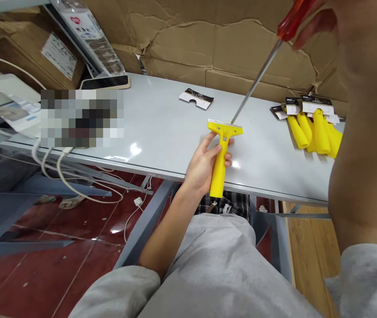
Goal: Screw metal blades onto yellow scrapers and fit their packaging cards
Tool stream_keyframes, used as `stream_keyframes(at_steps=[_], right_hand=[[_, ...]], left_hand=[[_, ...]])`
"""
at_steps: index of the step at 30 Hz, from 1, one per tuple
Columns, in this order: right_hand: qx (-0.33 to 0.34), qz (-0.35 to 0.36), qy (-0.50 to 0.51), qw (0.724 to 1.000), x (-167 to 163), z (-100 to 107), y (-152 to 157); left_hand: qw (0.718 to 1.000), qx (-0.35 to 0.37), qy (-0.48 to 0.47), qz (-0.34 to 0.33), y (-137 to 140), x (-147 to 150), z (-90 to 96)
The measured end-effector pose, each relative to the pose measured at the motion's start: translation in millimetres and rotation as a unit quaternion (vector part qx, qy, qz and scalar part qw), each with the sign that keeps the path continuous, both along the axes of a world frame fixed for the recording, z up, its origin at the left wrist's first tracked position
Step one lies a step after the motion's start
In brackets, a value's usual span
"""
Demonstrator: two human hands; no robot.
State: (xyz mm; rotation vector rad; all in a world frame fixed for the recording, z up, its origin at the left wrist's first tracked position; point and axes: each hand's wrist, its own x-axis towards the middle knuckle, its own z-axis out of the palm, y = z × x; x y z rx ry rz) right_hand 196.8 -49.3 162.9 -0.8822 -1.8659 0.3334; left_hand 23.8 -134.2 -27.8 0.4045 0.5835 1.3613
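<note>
My left hand (204, 165) is closed around the handle of a yellow scraper (219, 170), which it holds up over the front of the table with the wide head pointing away from me. A thin metal strip runs along the head's far edge, and two screws show in the head. Raised at the upper right, my right hand (321, 24) grips the red handle of a screwdriver (289, 26); part of this hand is cut off by the frame. The screwdriver slants down to the left, its tip at the scraper's far edge. Whether the tip touches cannot be told.
On the right lie several yellow scrapers (321, 132) with black-and-white cards. A loose card (196, 98) lies farther back on the table (161, 132). A phone (105, 82), white cables (59, 168) and a blurred patch are at left. Cardboard (181, 44) stands behind.
</note>
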Motion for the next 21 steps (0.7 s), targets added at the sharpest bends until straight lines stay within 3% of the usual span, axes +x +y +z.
stream_keyframes(at_steps=[4, 11, 21], right_hand=[[0.002, 0.041, -0.003, 0.999, -16, -7, -7], [0.008, 0.065, -0.012, 0.998, -9, -15, -1], [0.026, 0.062, 0.02, 0.998, -16, -20, 5]], left_hand=[[1.0, -0.004, -0.009, -0.004, 1, 1, -0.2], [1.0, -0.007, -0.019, 0.002, -2, 0, 1.3], [1.0, -0.006, 0.003, -0.012, -2, -2, 3.6]])
